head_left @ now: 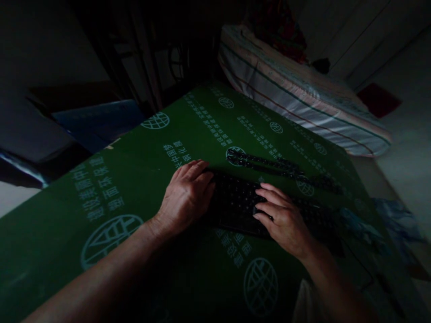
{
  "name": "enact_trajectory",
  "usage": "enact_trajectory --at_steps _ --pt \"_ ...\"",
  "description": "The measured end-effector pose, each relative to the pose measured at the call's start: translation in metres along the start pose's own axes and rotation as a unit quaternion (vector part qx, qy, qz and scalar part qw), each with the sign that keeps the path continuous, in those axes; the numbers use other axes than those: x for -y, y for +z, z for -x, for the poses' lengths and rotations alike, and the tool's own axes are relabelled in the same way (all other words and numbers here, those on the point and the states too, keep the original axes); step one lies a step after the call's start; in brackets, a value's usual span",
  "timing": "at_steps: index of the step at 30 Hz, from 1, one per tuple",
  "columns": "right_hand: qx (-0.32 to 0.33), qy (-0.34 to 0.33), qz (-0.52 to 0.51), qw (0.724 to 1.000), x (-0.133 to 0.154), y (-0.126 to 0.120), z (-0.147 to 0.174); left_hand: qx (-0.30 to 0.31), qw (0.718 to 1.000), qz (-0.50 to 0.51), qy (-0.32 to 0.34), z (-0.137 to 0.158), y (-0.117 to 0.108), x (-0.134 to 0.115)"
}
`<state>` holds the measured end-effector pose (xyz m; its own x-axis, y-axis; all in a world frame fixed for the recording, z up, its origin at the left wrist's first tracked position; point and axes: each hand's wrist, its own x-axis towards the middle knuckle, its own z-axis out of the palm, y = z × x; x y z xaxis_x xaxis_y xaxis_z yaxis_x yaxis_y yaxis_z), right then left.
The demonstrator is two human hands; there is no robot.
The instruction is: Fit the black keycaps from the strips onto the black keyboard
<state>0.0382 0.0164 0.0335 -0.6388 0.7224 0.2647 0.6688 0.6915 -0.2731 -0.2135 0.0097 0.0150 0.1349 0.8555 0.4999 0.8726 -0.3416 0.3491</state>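
A black computer keyboard [232, 195] lies on the green board between my two hands. At its left end my left hand [188, 190] is closed around the edge, with its fingertips partly hidden from view. Over the middle keys is my right hand [283, 215], thumb and index finger nearly together at a small dark keycap [257, 210]; the other fingers stay a little apart. Behind the keyboard, loose black keycaps [266, 165] lie in long rows. The right part of the keyboard is in deep shadow and partly covered by my right hand.
The green board [134, 179] with pale printed writing forms the work surface. A crumpled bluish plastic bag [363, 226] lies at its right side, near a thin dark cable [362, 258]. Beyond stands a bed with a striped sheet [286, 85]; a blue box [101, 119] is at left.
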Motion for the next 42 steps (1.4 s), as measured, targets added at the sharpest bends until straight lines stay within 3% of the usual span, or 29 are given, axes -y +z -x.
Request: enact_trajectory --at_steps 17,42 --pt "0.008 -0.019 0.053 0.998 0.007 0.001 -0.003 0.041 0.999 -0.007 0.002 0.001 0.000 -0.005" --pt "0.001 -0.034 0.108 0.994 0.012 0.004 0.000 0.041 0.999 -0.011 0.013 0.002 0.006 -0.001"
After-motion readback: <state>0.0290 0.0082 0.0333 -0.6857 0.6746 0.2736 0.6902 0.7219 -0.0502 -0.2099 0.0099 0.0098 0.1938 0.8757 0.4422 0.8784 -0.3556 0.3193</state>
